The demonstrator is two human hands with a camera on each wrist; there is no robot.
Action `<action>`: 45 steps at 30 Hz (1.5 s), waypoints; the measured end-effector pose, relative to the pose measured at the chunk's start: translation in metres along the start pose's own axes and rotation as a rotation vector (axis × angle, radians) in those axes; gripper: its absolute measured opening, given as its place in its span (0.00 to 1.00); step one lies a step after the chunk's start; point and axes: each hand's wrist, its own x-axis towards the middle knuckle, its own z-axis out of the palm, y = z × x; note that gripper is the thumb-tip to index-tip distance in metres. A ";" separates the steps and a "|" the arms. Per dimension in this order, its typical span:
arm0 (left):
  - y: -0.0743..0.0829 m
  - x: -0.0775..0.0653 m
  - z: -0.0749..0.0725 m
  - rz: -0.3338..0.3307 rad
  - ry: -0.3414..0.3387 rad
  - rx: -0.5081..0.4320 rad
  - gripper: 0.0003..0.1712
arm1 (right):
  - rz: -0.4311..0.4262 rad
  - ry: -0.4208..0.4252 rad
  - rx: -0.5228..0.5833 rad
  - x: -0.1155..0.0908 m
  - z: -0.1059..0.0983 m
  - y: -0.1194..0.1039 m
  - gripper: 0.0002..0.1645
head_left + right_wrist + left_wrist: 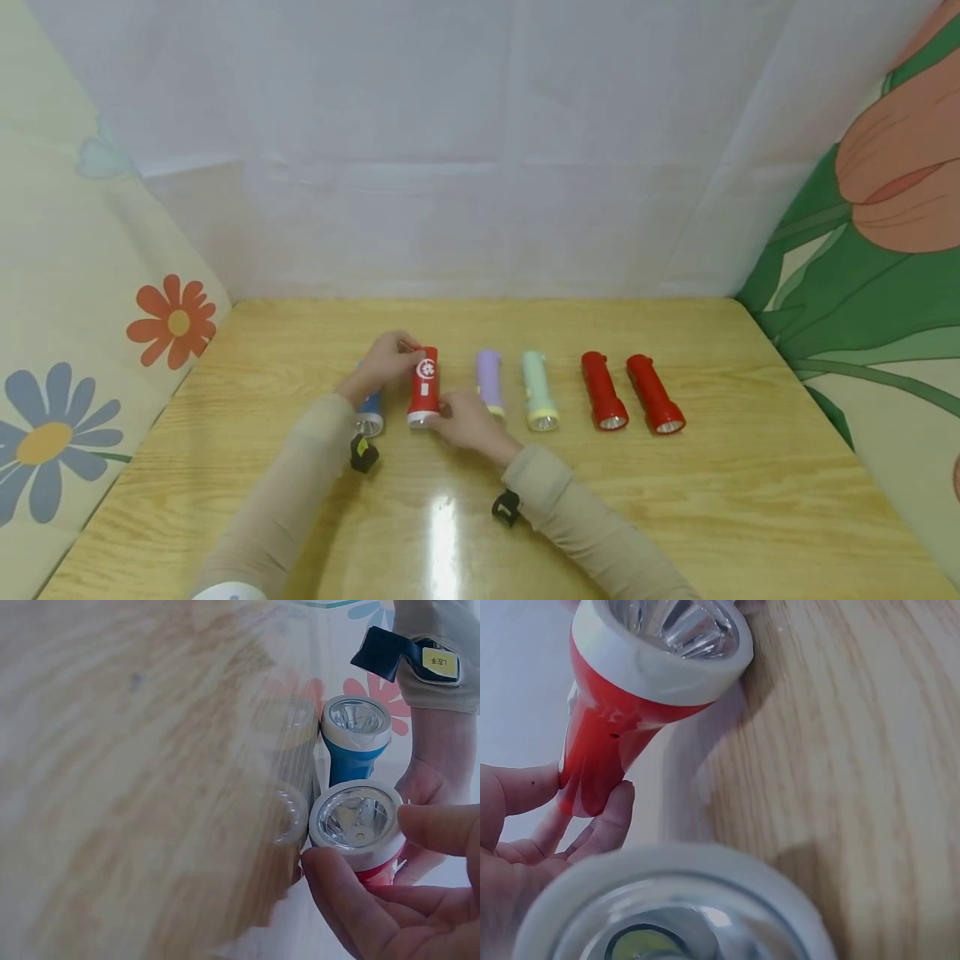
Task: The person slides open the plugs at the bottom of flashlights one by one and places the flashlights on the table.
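Both hands pinch a red flashlight (white rim, white emblem) between fingers.

Bright streak of glare on the wooden tabletop; dimmer, softly blurred wrist views.

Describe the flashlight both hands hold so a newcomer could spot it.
On the wooden table lies a row of six flashlights. In the head view, the second from the left is the red-and-white flashlight, pinched by the left hand and right hand. Its white rim and markings set it apart from the two all-red flashlights.
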 end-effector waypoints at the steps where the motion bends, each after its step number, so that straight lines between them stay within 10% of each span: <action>1: 0.000 0.000 0.000 0.008 0.003 -0.001 0.13 | 0.014 -0.006 0.021 0.000 0.000 0.000 0.08; 33: 0.000 -0.004 -0.004 -0.001 0.009 -0.206 0.14 | 0.083 0.025 0.206 0.010 0.010 -0.005 0.18; 45: 0.007 -0.013 -0.013 0.056 0.053 -0.124 0.13 | 0.082 -0.001 0.234 0.009 0.010 -0.006 0.19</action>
